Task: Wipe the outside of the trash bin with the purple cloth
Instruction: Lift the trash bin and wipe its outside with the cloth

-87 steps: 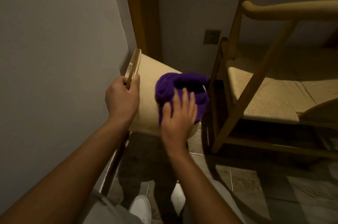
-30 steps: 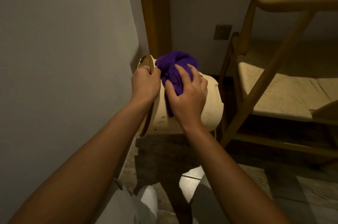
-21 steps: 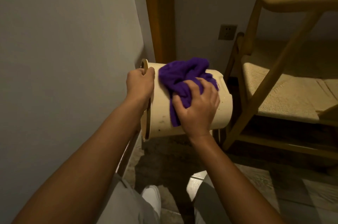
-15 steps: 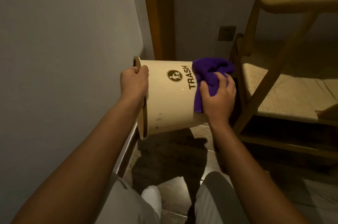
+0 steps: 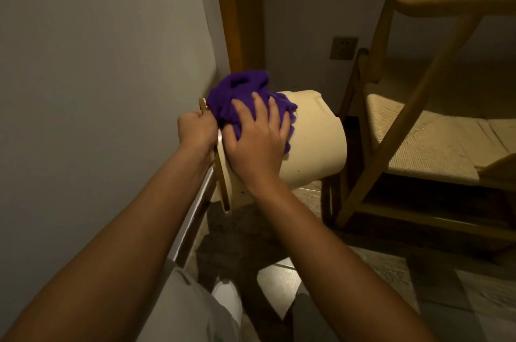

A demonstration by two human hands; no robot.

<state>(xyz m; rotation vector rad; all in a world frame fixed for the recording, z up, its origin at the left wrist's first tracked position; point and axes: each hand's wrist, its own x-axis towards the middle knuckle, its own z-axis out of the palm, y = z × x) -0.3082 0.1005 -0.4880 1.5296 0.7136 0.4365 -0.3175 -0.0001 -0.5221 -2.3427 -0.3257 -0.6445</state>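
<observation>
A cream trash bin (image 5: 315, 143) is held in the air on its side, with its wooden rim toward me and its base pointing away to the right. My left hand (image 5: 196, 129) grips that rim at the upper left. A bunched purple cloth (image 5: 240, 95) lies on the bin's upper side near the rim. My right hand (image 5: 255, 143) presses flat on the cloth with fingers spread. The bin's printed label is out of sight.
A plain wall (image 5: 97, 90) is close on the left, with a wooden door frame (image 5: 237, 6) behind the bin. A wooden chair (image 5: 435, 129) with a woven seat stands right beside the bin. Tiled floor and my white shoe (image 5: 227, 301) lie below.
The bin has been turned, so the TRASH label no longer shows. My right hand has slid the cloth from the base end back to the rim end, next to my left hand.
</observation>
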